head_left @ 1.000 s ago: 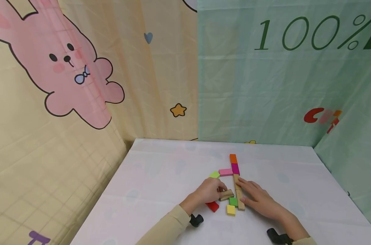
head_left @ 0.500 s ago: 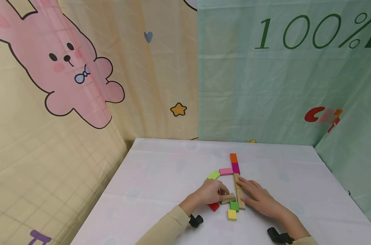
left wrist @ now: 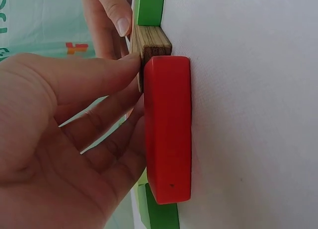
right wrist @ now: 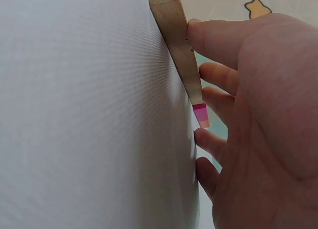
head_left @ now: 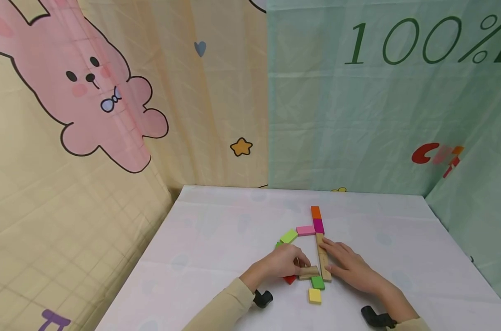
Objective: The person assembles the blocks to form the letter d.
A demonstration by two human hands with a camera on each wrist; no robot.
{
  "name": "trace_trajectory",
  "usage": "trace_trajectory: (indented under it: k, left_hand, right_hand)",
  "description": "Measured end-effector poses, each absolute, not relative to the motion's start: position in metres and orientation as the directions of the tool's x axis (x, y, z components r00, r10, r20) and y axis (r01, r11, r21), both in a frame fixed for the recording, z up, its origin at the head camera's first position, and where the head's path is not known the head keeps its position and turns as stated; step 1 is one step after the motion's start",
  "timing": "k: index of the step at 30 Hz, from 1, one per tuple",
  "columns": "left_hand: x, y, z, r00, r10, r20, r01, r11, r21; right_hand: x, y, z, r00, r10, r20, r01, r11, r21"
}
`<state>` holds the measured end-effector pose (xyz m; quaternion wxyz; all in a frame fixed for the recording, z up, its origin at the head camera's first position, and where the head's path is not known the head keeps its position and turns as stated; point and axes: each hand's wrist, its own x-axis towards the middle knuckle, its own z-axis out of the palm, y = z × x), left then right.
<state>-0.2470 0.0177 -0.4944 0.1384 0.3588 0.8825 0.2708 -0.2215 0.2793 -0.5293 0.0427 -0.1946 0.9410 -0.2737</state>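
Observation:
My left hand [head_left: 281,260] pinches a plain wooden block [head_left: 309,271] between thumb and fingers, low over the white table. In the left wrist view, one end of that block meets a red block [left wrist: 171,129], and a green block [left wrist: 150,8] touches it further on. My right hand [head_left: 351,266] lies along the right side of a straight row of plain wooden blocks [head_left: 323,259]. Its fingers are extended, and in the right wrist view the thumb touches the row's side [right wrist: 181,45]. The left hand partly covers the red block in the head view.
A magenta block [head_left: 318,225] and an orange block [head_left: 315,212] continue the wooden row at its far end. A pink block [head_left: 305,231] and a lime block [head_left: 289,236] curve off to the left. Nearer me, a yellow block [head_left: 315,296] lies apart.
My left hand has drawn the wooden block slightly nearer and turned it straighter across. The small green and yellow blocks have slid toward me. The right hand stays by the row.

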Motion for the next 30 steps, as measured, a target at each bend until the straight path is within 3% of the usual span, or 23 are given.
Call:
trace_trajectory:
  k: [30]
  left_hand:
    - [-0.2407, 0.0096, -0.4921, -0.604, 0.788, -0.116, 0.558, 0.523, 0.645]
  right_hand:
    - [-0.2204, 0.2783, -0.5280, -0.918, -0.393, 0.048, -0.359, 0.774, -0.522]
